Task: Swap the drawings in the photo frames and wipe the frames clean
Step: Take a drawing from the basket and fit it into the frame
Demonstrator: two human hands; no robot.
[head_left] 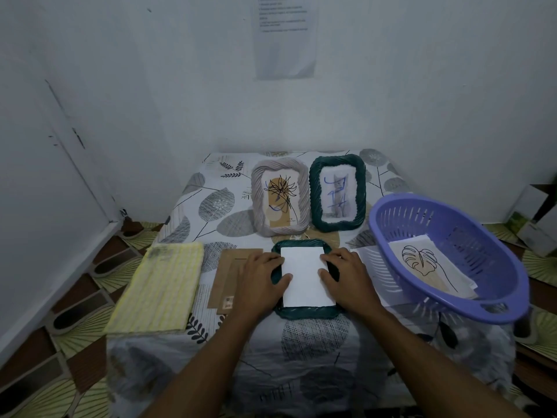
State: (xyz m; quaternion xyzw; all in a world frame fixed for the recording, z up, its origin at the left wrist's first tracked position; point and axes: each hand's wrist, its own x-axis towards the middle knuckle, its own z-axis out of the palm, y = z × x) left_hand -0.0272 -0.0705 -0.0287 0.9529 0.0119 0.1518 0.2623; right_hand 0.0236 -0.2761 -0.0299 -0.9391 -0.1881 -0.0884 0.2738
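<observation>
A dark green frame [304,311] lies face down on the table in front of me, with a white sheet [305,279] lying blank side up in its opening. My left hand [261,277] rests on the frame's left edge, thumb on the sheet. My right hand [346,274] rests on the right edge, fingers touching the sheet. Behind them stand a beige frame [258,203] holding a flower drawing and a second green frame [315,200] holding a grey cat picture. A brown backing board [227,276] lies left of my left hand. A yellow cloth [159,288] lies at the table's left.
A purple plastic basket [494,267] sits tilted at the right with leaf drawings [428,267] inside. White paper [366,254] lies under its rim. The leaf-patterned tablecloth [316,342] covers the small table against white walls. Boxes [533,218] stand on the floor at the right.
</observation>
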